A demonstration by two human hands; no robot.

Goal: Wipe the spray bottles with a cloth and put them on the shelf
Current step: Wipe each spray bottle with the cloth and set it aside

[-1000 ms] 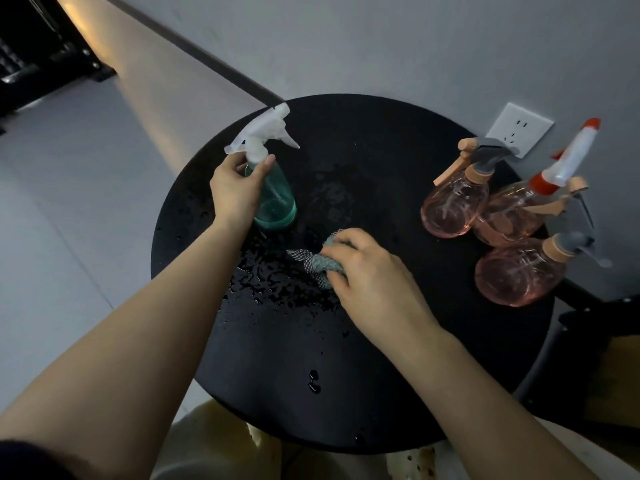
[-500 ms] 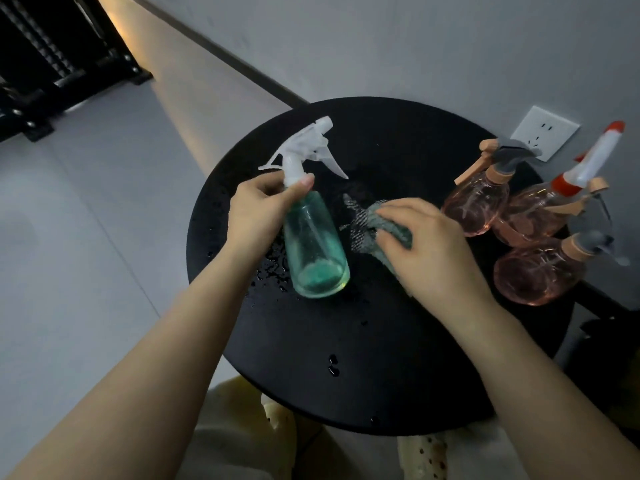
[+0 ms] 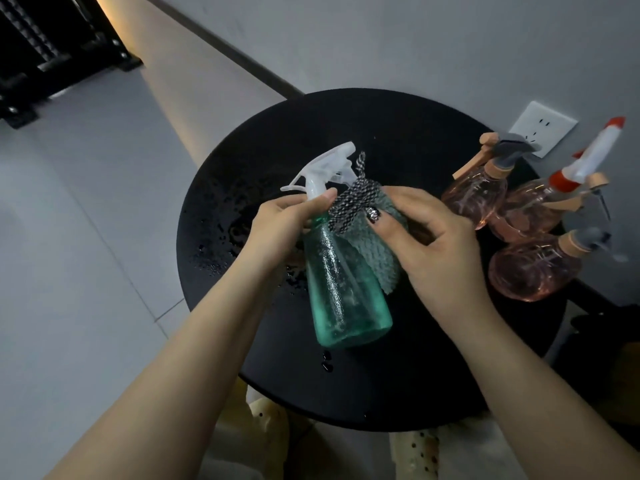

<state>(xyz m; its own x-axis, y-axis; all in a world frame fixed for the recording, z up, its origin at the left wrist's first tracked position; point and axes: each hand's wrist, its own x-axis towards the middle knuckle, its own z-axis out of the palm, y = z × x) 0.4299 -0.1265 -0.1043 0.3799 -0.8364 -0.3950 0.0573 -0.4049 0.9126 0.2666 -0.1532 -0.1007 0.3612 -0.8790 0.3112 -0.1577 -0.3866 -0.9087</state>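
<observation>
The left hand [image 3: 277, 223] curls round the neck of the green bottle [image 3: 346, 289], held tilted between both hands above the table [image 3: 398, 393]. The right hand [image 3: 436, 244] pinches the cloth [image 3: 367, 233] against the bottle's shoulder. The bottle looks light, wet and probably slippery, so the narrow neck seems the safest hold; the cloth is soft and limp. Three pink bottles [image 3: 478, 195] stand beyond the right hand. No shelf is clearly visible, and the cloth hides the bottle's far side.

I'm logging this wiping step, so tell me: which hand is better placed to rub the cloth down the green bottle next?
Probably the right hand: it already presses the cloth against the green bottle, while the left hand grips its neck.
</observation>
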